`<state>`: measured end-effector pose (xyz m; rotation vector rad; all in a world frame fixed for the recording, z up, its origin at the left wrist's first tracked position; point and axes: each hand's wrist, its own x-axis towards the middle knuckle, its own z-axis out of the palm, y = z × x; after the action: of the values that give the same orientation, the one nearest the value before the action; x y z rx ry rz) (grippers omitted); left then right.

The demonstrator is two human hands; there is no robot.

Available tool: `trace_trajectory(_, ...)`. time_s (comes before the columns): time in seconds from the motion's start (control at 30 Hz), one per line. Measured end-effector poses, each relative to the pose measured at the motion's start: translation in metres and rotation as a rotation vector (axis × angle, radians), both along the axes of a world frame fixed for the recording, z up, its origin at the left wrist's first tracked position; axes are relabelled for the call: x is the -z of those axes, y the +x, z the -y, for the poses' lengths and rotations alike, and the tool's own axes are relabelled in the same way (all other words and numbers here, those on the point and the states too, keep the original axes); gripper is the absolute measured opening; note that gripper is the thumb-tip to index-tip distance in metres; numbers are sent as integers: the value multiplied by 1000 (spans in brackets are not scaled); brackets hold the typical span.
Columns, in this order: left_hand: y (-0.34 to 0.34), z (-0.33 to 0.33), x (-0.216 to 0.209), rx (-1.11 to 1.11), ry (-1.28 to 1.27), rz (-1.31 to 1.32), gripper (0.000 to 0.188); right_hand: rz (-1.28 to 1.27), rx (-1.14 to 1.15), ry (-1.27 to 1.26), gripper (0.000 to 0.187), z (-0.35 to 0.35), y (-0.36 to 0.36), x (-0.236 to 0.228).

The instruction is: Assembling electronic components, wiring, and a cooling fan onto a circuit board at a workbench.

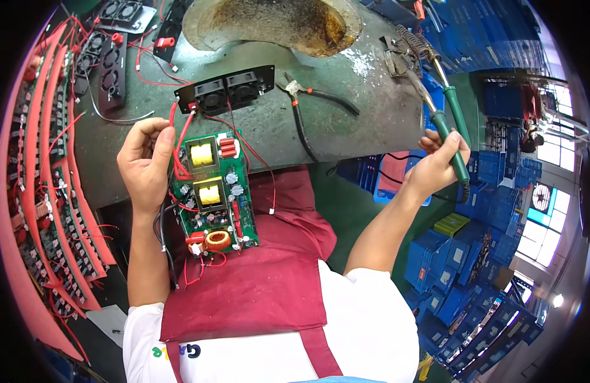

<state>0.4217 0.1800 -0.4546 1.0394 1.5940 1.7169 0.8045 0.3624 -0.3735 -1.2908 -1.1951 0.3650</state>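
My right hand [440, 163] is wrapped round the green handle of a soldering iron [440, 121]. Its metal end points into a soldering stand [397, 60], where a second green-handled soldering iron [458, 108] rests in a coil. On the left, my left hand [145, 163] is closed, thumb and forefinger pinched at a thick red wire [174, 118]. That wire runs by a green circuit board [215, 185] with yellow-wound transformers, at the bench's near edge above my lap. Just beyond the board lies a black panel with two fans [228, 90], red leads running from it.
Pliers [295, 96] with black-and-orange handles lie open on the bench [365, 121]. Behind them is a stained metal piece [269, 25]. More fan panels [110, 73] and wires lie far left, beside boards between pink foam sheets [52, 159]. Blue crates [435, 255] stand right.
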Motion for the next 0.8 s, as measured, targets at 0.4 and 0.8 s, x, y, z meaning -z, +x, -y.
trace_trajectory(0.4,0,2,-1,0,-5,2,12,567,-281,-124,26,7,-4,-24)
trace_trajectory(0.8,0,1,-2,-7,-13,-12,12,672,-308,-101,25,8,1,-26)
